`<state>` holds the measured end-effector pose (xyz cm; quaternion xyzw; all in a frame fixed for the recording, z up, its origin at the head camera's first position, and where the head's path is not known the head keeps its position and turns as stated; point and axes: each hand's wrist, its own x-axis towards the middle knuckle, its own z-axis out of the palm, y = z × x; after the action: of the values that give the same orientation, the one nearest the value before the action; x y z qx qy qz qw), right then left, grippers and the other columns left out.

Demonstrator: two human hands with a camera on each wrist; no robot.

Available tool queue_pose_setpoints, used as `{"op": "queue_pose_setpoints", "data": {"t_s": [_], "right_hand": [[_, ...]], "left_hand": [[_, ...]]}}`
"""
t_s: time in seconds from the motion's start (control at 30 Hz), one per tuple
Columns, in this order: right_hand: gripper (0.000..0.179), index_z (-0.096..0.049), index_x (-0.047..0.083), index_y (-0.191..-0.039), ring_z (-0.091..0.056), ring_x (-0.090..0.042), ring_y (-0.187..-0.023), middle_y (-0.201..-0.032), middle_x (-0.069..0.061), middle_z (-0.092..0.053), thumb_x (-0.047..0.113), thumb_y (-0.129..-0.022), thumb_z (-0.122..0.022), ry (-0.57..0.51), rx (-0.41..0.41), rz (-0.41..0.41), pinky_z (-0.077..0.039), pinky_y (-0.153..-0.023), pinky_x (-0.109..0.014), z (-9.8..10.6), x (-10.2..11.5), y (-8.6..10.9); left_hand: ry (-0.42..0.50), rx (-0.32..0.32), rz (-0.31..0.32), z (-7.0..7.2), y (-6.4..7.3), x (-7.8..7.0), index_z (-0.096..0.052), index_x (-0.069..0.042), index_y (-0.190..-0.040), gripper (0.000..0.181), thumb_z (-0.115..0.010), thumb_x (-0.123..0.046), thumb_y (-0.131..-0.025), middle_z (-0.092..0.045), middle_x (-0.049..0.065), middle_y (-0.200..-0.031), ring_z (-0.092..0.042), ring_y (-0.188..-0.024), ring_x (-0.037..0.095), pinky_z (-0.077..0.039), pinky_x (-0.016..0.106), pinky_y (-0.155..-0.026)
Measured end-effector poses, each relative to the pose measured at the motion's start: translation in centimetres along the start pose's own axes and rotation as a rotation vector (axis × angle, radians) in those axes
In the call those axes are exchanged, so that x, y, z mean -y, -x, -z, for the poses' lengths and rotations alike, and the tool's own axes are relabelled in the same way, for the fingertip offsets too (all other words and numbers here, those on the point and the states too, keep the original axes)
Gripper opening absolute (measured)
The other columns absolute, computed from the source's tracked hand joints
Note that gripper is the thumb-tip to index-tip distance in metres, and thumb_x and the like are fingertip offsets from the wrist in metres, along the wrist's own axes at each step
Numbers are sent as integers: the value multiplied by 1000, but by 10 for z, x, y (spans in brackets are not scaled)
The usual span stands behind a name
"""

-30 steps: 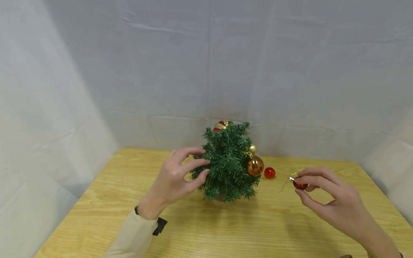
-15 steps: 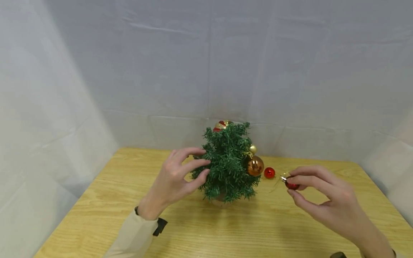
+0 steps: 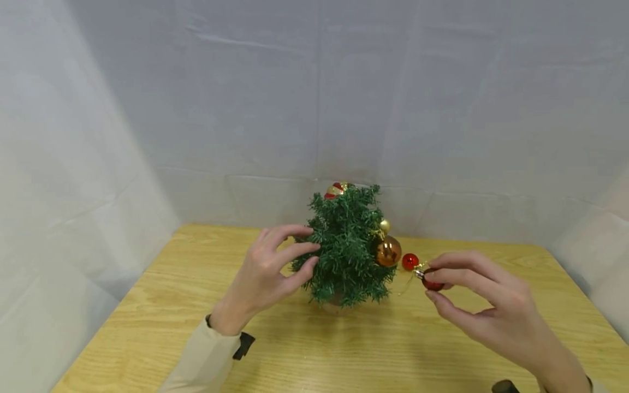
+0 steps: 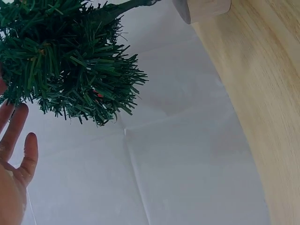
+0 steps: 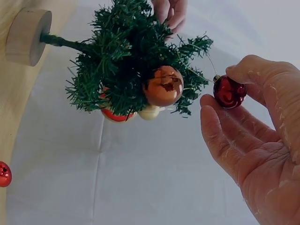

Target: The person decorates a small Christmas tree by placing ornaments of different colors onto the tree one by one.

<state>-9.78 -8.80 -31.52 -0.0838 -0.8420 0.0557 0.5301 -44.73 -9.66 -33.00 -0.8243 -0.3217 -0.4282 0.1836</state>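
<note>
A small artificial Christmas tree stands upright on a round wooden base. My left hand is at its left side with relaxed, slightly bent fingers; the fingertips reach the outer branches, and whether they touch them I cannot tell. Between thumb and fingers, my right hand pinches a dark red bauble with a silver cap and a thin gold loop. The bauble is right of the tree, above the table. On the tree hang a copper bauble, a small gold ball and a red-and-gold striped bauble.
A bright red bauble lies on the wooden table, right of the tree and close to my right hand. Behind the table hangs a pale cloth backdrop, and similar cloth lines the sides.
My right hand has moved left with the dark red bauble, nearer to the tree and the loose red bauble. The left hand keeps its place, and the tree looks unchanged.
</note>
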Motion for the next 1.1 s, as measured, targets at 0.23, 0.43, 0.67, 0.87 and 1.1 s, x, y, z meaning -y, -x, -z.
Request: {"op": "queue_pose_setpoints", "data": {"t_s": [0.23,0.43,0.67,0.87,1.1], "right_hand": [[25,-76,-1,-96,-66,0,-90,-103,-13,-69,23,-98,-68,-15,-1,27,-53,-78,-8,-4,3,-6],[25,-76,2,-100,-66,1,-91,-106,-13,-69,25,-98,-67,-10,20,16,-54,-77,-9,-7,2,-6],[23,-76,4,-102,-67,0,-90,-106,-13,-69,25,-98,-67,-16,33,9,-54,-76,-10,-12,2,-7],[23,-75,5,-104,-67,-1,-90,-108,-13,-69,25,-99,-66,-19,43,9,-55,-77,-10,-17,2,-6],[23,-75,6,-105,-67,-4,-91,-109,-12,-69,26,-100,-65,-19,54,13,-55,-77,-10,-23,4,-7]], "left_hand": [[-7,-23,-14,1,-1,-1,-78,-9,-104,19,-69,-23,-95,-71,14,-117,-69,-103,25,-54,42,-83],[-30,-120,-105,-2,-4,-11,-79,-9,-104,21,-64,-23,-98,-72,11,-106,-68,-93,24,-51,41,-77],[-48,-187,-261,-9,-9,-35,-78,-11,-105,20,-63,-23,-98,-71,7,-102,-67,-89,19,-51,35,-76],[-109,-162,-344,-16,-12,-46,-79,-15,-104,19,-67,-27,-94,-73,3,-100,-68,-88,16,-53,33,-77],[-110,-114,-284,-24,-9,-56,-79,-19,-103,24,-66,-37,-96,-73,1,-104,-67,-93,16,-52,35,-79]]}}
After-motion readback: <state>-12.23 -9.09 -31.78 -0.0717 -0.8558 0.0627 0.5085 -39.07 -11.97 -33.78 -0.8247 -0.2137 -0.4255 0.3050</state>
